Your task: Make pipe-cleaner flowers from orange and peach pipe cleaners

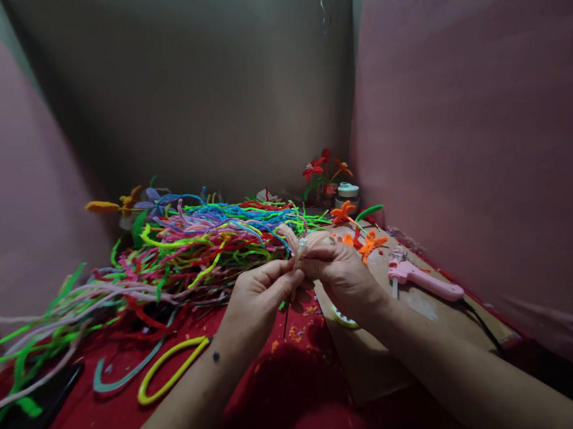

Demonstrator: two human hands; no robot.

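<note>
My left hand (259, 293) and my right hand (338, 270) meet at the middle of the table, fingers pinched together. Between them they hold a small pale pink pipe-cleaner piece (292, 239) that sticks up above the fingertips. A large heap of coloured pipe cleaners (204, 244) lies just behind and to the left of the hands. Orange pipe-cleaner flowers (365, 242) lie right behind my right hand.
A pink glue gun (423, 278) lies on a cardboard sheet (367, 360) at the right. Pliers with yellow and teal handles (153, 374) rest on the red cloth (290, 386). Red and orange flowers (323, 168) and a small jar (348, 193) stand at the back. Pink walls close both sides.
</note>
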